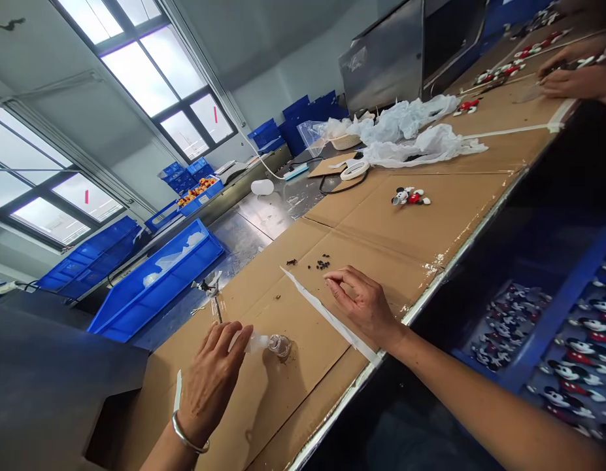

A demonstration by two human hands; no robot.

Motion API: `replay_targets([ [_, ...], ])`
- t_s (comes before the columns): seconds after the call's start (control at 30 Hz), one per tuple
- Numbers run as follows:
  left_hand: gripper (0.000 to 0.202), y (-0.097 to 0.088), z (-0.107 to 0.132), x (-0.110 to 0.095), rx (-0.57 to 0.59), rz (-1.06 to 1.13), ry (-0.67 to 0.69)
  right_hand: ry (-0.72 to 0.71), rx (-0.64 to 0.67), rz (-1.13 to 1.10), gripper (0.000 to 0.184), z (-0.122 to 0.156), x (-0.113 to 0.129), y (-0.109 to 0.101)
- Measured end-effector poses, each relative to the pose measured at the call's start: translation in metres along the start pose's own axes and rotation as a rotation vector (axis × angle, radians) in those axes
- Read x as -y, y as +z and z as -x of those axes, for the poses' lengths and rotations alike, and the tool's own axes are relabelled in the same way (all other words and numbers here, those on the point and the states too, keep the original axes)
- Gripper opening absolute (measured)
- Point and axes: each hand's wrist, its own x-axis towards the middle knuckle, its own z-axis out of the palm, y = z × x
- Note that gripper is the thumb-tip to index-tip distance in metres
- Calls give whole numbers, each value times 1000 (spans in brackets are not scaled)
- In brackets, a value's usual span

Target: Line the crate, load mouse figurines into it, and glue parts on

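My left hand (212, 379), with a metal bangle on the wrist, grips a small clear bottle (269, 343) lying on its side on the cardboard-covered table (444, 216). My right hand (361, 302) rests on the cardboard with thumb and forefinger pinched together; whether they hold anything is too small to tell. Just beyond its fingertips lies a scatter of tiny black parts (322, 264). A strip of white tape (327, 317) runs under that hand.
A mouse figure toy (410, 196) lies farther up the table, past it a tape roll (354, 171) and crumpled plastic bags (420, 140). Another person's hands (574, 75) work at the far right. Blue bins (158, 278) stand left; a bin of several figures (572, 347) sits lower right.
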Motion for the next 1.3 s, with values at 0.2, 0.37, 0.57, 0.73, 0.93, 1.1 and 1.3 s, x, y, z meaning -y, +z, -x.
replay_targets([
  [0.2,38,-9,-5,1,-29,-63,87,2,-1,2,11,-1,0,0],
  [0.37,37,-10,-6,1,-22,-87,96,-10,-5,4,11,-1,1,1],
  [0.57,36,-10,-7,1,-46,-84,91,-14,-11,0,11,-1,1,0],
  [0.73,37,-10,-8,-1,-53,-62,84,-16,-19,1,11,-1,0,1],
  [0.93,40,0,0,0,-23,7,-45,-18,-18,-10,10,0,-2,1],
  [1.1,42,10,7,2,-21,58,-139,-9,-13,-26,11,0,-2,2],
  [1.3,42,18,9,4,-74,140,-148,-9,-11,-19,11,-1,-1,2],
])
